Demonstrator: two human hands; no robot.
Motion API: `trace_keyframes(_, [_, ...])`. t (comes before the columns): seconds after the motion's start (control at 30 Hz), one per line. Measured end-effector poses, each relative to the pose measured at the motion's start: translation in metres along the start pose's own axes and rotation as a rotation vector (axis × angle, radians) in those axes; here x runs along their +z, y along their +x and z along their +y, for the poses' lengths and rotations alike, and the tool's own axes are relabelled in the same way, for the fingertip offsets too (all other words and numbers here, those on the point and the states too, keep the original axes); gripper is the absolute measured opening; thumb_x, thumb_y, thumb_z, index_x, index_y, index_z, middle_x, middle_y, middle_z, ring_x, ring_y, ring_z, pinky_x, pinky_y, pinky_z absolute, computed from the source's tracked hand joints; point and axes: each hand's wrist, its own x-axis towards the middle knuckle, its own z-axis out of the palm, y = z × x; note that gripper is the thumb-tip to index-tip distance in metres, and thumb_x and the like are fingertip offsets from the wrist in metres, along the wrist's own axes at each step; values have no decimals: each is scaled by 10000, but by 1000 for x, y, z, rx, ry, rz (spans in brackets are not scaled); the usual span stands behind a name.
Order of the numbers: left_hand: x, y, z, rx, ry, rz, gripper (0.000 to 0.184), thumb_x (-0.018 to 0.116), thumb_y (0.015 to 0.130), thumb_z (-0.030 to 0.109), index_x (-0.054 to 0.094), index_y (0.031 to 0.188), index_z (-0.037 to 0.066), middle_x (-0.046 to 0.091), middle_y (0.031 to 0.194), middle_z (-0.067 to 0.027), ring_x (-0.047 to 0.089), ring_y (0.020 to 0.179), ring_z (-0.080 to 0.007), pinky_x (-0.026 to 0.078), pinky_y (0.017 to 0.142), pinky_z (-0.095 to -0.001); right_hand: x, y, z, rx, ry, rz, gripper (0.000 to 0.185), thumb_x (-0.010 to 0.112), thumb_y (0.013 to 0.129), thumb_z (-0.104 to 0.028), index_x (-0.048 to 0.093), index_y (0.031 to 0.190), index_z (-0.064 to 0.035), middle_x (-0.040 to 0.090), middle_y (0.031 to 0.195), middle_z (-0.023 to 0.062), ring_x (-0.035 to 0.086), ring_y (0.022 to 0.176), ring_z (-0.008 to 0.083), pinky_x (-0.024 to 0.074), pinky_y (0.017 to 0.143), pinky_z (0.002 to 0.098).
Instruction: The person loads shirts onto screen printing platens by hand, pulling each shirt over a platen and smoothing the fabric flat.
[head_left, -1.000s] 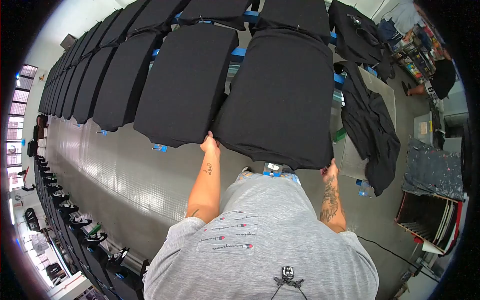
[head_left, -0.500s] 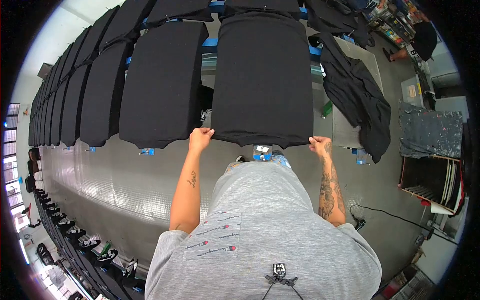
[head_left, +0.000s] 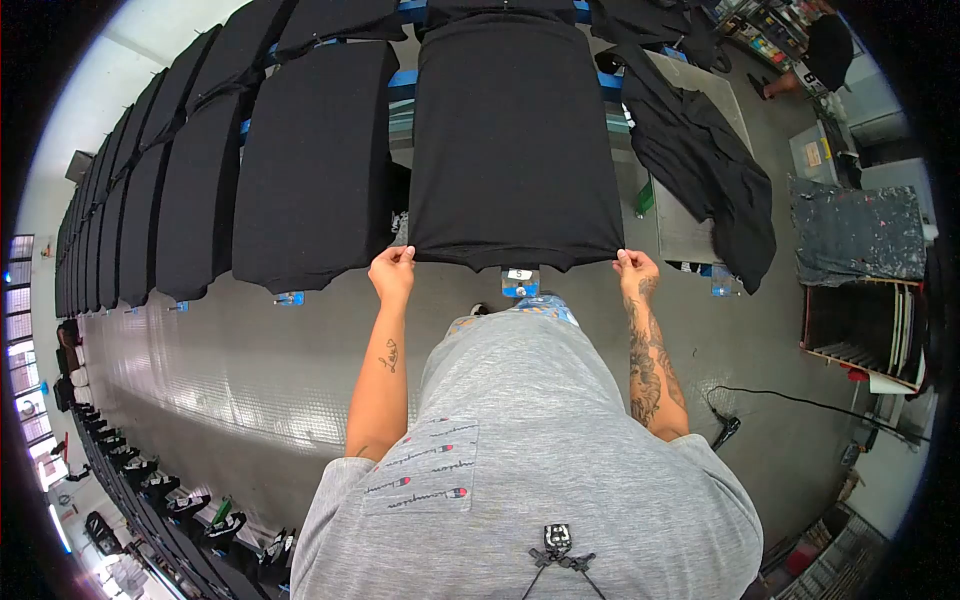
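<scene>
A black shirt (head_left: pixel 512 140) lies stretched over the board straight in front of me, its lower edge slightly bunched. My left hand (head_left: pixel 393 272) pinches the near left corner of that edge. At the near right corner, my right hand (head_left: pixel 635 272) pinches the cloth between thumb and fingers. Below the edge, between my hands, a blue bracket (head_left: pixel 520 284) carries a white label with a 5. Another board covered in black cloth (head_left: pixel 312 165) stands just to the left. A loose black garment (head_left: pixel 700 160) hangs over the board to the right.
Several more black-covered boards (head_left: pixel 195 200) run off to the left. A second row of boards (head_left: pixel 150 500) is at the lower left. A black cable (head_left: pixel 790 397) lies on the floor at right, near a rack (head_left: pixel 862 325). Another person (head_left: pixel 826 50) is at the upper right.
Both hands have come up level at the cloth's two near corners, and its near edge is now straighter and pulled wider. The view has shifted to the right.
</scene>
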Motion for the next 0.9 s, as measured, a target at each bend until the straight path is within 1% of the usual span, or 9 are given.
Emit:
trace_keyframes(0.17, [2, 2, -34, -43, -384, -81, 118, 690, 854, 62, 662, 878, -51, 640, 809, -57, 611, 699, -112, 554, 653, -243, -5, -5, 11, -12, 156, -9, 153, 682, 866, -74, 625, 950, 42, 630, 882, 82, 624, 788, 145, 577, 766, 299])
trace_keyframes(0.33, [3, 2, -46, -41, -398, -135, 112, 683, 857, 53, 650, 901, -45, 635, 811, -55, 613, 733, -111, 559, 664, -251, -11, -14, 11, 32, 209, -42, 147, 690, 858, -69, 627, 940, 35, 631, 883, 78, 627, 760, 150, 580, 753, 294])
trace_keyframes(0.47, [-2, 2, -51, -117, -317, -221, 146, 683, 859, 92, 647, 908, -40, 653, 824, -79, 632, 715, -135, 546, 650, -250, -17, -14, 8, 232, 208, -62, 212, 673, 885, -149, 616, 994, 24, 633, 915, 89, 639, 776, 169, 574, 700, 288])
trace_keyframes(0.57, [-12, -9, -36, -423, -344, -246, 248, 663, 880, 175, 620, 1002, -37, 653, 911, -110, 652, 786, -176, 555, 661, -290, -18, -25, -13, 462, 258, -41, 268, 659, 902, -215, 605, 1041, 7, 635, 925, 95, 645, 785, 183, 562, 671, 292])
trace_keyframes(0.6, [-12, -9, -34, -499, -391, -293, 358, 651, 895, 263, 579, 1076, -37, 639, 969, -124, 656, 836, -208, 566, 689, -339, -15, -27, -18, 523, 315, -60, 282, 656, 905, -232, 601, 1055, 0, 636, 926, 95, 645, 785, 186, 558, 666, 295])
trace_keyframes(0.7, [-2, -9, -25, -671, -673, -316, 382, 677, 879, 308, 597, 1035, -32, 638, 943, -117, 656, 854, -223, 568, 764, -352, -5, -20, -17, 659, 520, -71, 251, 674, 894, -241, 599, 1021, -39, 626, 878, 67, 618, 730, 153, 533, 628, 283])
trace_keyframes(0.73, [3, -8, -23, -688, -759, -305, 312, 694, 872, 276, 588, 944, -8, 631, 883, -105, 649, 852, -226, 559, 797, -362, 1, -15, -8, 664, 589, -66, 227, 676, 893, -229, 598, 1001, -45, 620, 853, 56, 607, 710, 141, 525, 613, 270])
trace_keyframes(0.83, [14, -4, -37, -557, -764, -181, 232, 698, 871, 200, 558, 871, 15, 622, 831, -102, 646, 825, -221, 564, 778, -354, 5, -13, 13, 603, 653, -6, 168, 672, 895, -201, 592, 957, -68, 599, 804, 24, 575, 691, 110, 496, 595, 234])
trace_keyframes(0.9, [13, -7, -40, -538, -767, -117, 208, 709, 855, 142, 534, 869, 31, 620, 785, -91, 652, 738, -215, 579, 684, -327, 5, -15, 20, 539, 648, 51, 134, 667, 897, -186, 587, 933, -84, 584, 780, 2, 554, 693, 90, 474, 593, 209])
